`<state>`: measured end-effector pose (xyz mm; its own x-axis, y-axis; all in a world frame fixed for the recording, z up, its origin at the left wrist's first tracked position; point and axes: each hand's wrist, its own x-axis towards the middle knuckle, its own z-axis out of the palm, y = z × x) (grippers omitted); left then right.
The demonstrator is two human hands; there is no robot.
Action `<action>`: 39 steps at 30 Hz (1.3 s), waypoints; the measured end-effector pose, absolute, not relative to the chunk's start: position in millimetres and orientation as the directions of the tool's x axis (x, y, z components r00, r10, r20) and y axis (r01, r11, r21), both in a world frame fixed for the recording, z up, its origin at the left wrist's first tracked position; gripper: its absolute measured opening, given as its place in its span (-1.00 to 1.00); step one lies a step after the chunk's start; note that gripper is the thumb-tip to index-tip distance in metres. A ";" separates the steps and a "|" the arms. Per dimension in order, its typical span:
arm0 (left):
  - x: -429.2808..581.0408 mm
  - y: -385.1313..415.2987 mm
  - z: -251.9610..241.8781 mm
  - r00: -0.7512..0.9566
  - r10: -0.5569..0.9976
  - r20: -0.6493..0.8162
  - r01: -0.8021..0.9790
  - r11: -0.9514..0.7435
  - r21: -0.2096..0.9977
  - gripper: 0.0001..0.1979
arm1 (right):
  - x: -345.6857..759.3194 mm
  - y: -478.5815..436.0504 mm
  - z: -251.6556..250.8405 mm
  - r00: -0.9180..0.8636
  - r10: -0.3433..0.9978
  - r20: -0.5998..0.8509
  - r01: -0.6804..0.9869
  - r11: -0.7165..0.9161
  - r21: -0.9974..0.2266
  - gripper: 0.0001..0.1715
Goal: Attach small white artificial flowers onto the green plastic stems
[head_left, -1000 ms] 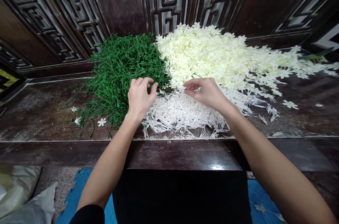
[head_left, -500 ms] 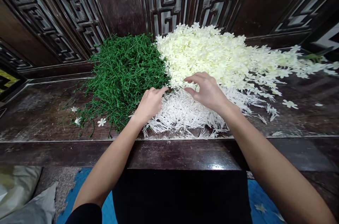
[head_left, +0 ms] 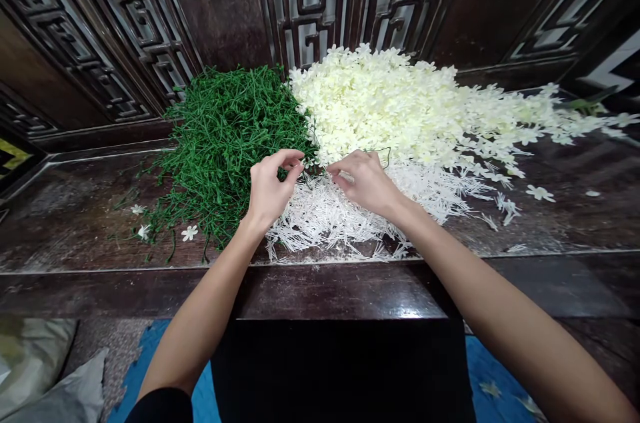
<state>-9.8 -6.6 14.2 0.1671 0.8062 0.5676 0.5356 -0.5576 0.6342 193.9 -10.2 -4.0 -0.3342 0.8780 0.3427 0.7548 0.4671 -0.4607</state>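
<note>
My left hand hovers where the green stem pile meets the white stamen pile. Its thumb and forefinger are pinched on a small white piece. My right hand sits close beside it, over the near edge of the cream flower pile. Its fingers are closed on a thin green stem that curls up behind the knuckles. The fingertips of both hands almost touch.
The piles lie on a dark wooden ledge backed by carved wooden panels. Loose flowers lie scattered left of the stems and to the right. Below the ledge are a blue mat and grey cushions.
My left hand dipped to the edge of the white pile, then rose with its fingers pinched. My right hand slid left toward it, and a green stem now shows in it.
</note>
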 end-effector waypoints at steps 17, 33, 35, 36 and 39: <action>-3.0 -14.9 13.2 0.328 0.753 0.571 0.373 -0.658 0.654 -0.75 | 193.3 -25.8 26.9 -0.205 0.859 0.469 0.317 0.512 -0.798 -0.85; -3.9 -16.8 11.5 0.420 0.683 0.598 0.308 -0.727 0.614 -0.69 | 191.0 -27.3 21.4 -0.335 0.790 0.514 0.409 0.613 -0.676 -0.95; -3.7 -17.2 11.3 0.408 0.691 0.597 0.272 -0.716 0.643 -0.65 | 190.6 -27.6 20.3 -0.327 0.789 0.520 0.383 0.614 -0.690 -0.95; -3.3 -17.4 11.6 0.396 0.702 0.592 0.254 -0.703 0.664 -0.64 | 190.3 -27.9 20.1 -0.315 0.787 0.530 0.365 0.616 -0.698 -0.94; -0.9 -17.9 13.8 0.319 0.763 0.562 0.191 -0.633 0.750 -0.67 | 187.9 -29.9 21.1 -0.252 0.798 0.547 0.283 0.601 -0.747 -0.90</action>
